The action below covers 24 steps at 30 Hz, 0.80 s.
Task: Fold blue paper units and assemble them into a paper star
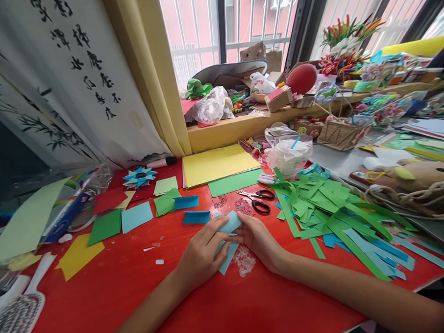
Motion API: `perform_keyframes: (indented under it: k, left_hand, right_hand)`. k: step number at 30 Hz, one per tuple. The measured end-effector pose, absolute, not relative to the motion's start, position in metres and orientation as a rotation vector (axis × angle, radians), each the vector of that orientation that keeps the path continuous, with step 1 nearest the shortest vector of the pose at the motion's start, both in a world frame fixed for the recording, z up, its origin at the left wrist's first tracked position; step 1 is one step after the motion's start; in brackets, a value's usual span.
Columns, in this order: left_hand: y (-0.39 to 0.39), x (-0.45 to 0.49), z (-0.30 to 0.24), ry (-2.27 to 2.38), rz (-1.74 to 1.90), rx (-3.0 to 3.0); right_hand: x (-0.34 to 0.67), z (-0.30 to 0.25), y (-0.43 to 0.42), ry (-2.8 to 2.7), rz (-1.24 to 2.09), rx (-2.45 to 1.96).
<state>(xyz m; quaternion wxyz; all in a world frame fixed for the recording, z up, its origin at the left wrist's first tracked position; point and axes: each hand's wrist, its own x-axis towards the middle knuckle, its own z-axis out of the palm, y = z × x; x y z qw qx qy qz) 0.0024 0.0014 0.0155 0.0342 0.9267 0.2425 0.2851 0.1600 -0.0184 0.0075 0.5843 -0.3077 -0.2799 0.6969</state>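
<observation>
At a red craft table (139, 288) under the window, we see two bare hands working a light-blue paper piece (230, 224) at the middle of the near edge. The left hand (203, 250) lies over the sheet, fingers curled and pinching its upper fold. The right hand (258, 238) grips the same fold from the other side, fingertips closed on the paper.

We judge that the fold goes best with the edges lined up squarely before any pressing, one hand pinning the sheet flat to the table while the other runs the crease firm from the middle outward.

The paper is thin, matte and pale blue, partly doubled over, with its lower corner (226, 264) poking out below the left hand. Black-handled scissors (260, 200) lie just beyond, beside a heap of green paper strips (319, 206).
</observation>
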Motion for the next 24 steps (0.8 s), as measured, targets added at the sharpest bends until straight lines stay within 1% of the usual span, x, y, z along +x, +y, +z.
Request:
perform_keyframes:
  k: [6,10,19,24]
  left_hand:
    - [0.0045,0.0018,0.0124,0.778,0.987,2.793]
    - [0.0037,0.0009,0.0128,0.795,1.019,2.743]
    - [0.0034,0.0001,0.0143,0.879,0.934,2.677]
    - [0.0050,-0.0007,0.0187,0.915,0.921,2.527]
  right_hand:
    - [0.1629,0.0095,-0.0184,-0.705,1.651,-0.747]
    - [0.1634,0.0095,-0.0191,-0.754,1.609,-0.794]
    - [0.1624,0.0080,-0.0177,-0.949,1.621,-0.813]
    - [0.1660,0.0054,-0.0122,-1.096,1.596,-0.851]
